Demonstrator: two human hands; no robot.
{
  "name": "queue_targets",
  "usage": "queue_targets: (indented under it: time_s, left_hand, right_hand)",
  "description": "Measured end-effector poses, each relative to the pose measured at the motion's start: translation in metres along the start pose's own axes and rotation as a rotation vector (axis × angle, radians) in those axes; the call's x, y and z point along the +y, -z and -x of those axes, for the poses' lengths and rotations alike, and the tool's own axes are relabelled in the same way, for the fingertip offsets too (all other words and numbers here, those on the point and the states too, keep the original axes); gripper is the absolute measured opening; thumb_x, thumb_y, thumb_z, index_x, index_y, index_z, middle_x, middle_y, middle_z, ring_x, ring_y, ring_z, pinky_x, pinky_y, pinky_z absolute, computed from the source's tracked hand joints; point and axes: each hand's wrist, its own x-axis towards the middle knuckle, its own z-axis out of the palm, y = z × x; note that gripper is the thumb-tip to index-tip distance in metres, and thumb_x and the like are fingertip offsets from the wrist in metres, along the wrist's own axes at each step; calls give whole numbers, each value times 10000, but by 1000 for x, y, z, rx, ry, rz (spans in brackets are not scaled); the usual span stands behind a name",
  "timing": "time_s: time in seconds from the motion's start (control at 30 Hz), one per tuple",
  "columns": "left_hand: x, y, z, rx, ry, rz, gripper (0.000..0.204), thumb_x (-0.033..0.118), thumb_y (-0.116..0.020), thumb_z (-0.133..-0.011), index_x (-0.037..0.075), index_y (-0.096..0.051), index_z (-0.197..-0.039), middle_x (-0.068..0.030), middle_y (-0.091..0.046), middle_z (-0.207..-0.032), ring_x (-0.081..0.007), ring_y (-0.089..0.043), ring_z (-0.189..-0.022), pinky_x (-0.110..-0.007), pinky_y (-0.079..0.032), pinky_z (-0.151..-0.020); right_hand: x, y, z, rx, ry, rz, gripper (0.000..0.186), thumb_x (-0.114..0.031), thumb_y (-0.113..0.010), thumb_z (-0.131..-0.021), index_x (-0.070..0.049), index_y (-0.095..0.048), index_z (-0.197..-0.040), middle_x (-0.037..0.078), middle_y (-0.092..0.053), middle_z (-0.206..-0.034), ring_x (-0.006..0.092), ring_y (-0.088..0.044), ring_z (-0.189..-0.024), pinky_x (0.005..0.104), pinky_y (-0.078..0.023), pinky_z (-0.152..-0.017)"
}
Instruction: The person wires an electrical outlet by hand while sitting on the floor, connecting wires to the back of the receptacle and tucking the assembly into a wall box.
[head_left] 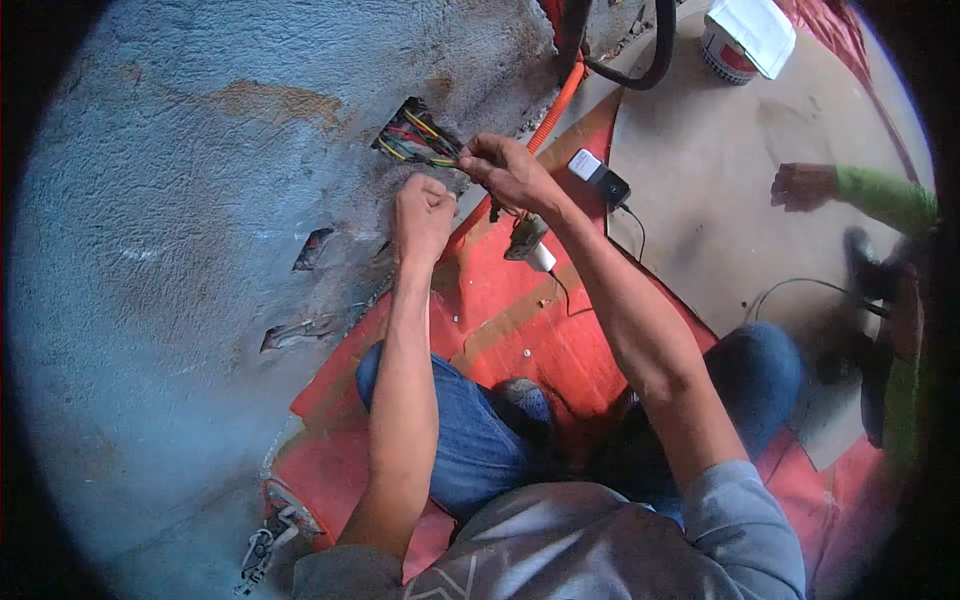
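Several coloured wires [425, 130], yellow, green, red and dark, come out of a square hole [407, 112] in the rough blue-grey wall. My right hand [510, 172] pinches the ends of these wires just right of the hole. Just below the hole, my left hand [424, 215] is closed with its fingertips together; whatever they hold is too small to make out. Beneath my right wrist hangs a socket outlet [526, 236] on wires. A white plug [541, 259] with a thin dark cable sits in it.
An orange corrugated conduit [558, 108] and a black hose [655, 70] run along the wall's foot. A black adapter [606, 184] lies on the red floor covering [500, 290]. A bucket [728, 58] stands at the far right. Another person's green-sleeved arm [880, 195] reaches in from the right.
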Motion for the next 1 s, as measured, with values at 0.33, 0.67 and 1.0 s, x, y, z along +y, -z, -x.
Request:
queue_targets:
  time_s: [0.33,0.67,1.0]
  left_hand:
    - [-12,-7,-13,46,-154,-54,169,122,-711,-883,-15,-701,-982,-143,-750,-893,-214,-727,-845,-352,-560,-757]
    - [12,-29,2,84,61,633,135,100,-683,-979,13,-668,-1080,-41,-710,-909,-102,-645,-765,-263,-528,-643]
    - [0,-29,-4,64,72,793,143,128,-699,-985,38,-655,-1086,-28,-699,-946,-101,-630,-830,-269,-485,-731]
  right_hand:
    - [0,-5,-6,-61,20,-37,217,-198,-652,-991,12,-648,-1045,33,-645,-820,116,-582,-770,318,-499,-692]
    - [-4,-13,-4,3,15,-304,183,-143,-649,-1018,-11,-564,-1112,20,-620,-888,92,-580,-747,261,-481,-646]
    - [-22,-19,-8,-46,-158,-376,235,-258,-636,-1036,-31,-671,-988,-9,-631,-819,75,-562,-692,258,-433,-591]
